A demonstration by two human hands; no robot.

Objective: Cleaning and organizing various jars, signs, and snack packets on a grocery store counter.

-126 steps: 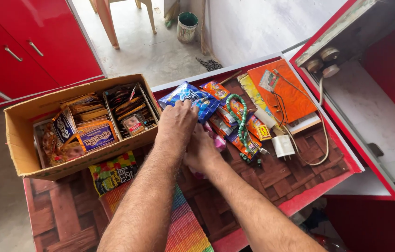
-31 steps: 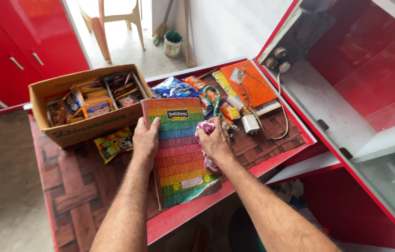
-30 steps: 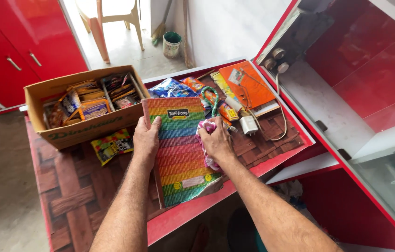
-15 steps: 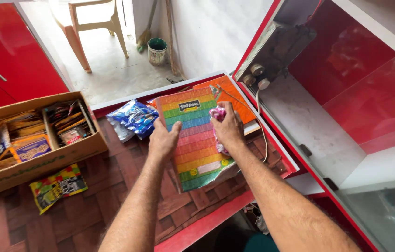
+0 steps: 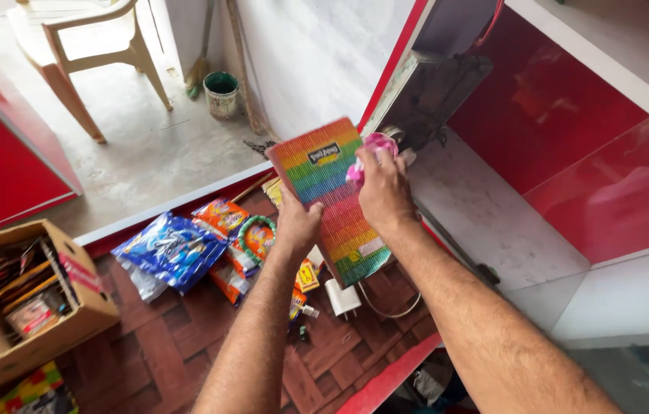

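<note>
A flat rainbow-striped pack [image 5: 330,192] is lifted off the table and tilted up toward the open red cabinet. My left hand [image 5: 296,222] grips its lower left edge. My right hand [image 5: 380,186] holds its upper right edge and also pinches a small pink packet [image 5: 374,146] against it. Below the pack on the wood-pattern tabletop [image 5: 171,345] lie a blue snack bag [image 5: 171,247], orange packets [image 5: 225,218], a green ring-shaped item [image 5: 254,230] and a white charger with cable [image 5: 344,297].
A cardboard box [image 5: 26,307] filled with packets stands at the left of the table. The red cabinet has a white shelf [image 5: 485,215] to the right. Beyond the table are a plastic chair [image 5: 95,61], a green bucket [image 5: 222,93] and a broom against the wall.
Both hands have raised the rainbow pack off the table and carried it up and right toward the cabinet shelf. The view has swung right, pushing the cardboard box to the left edge.
</note>
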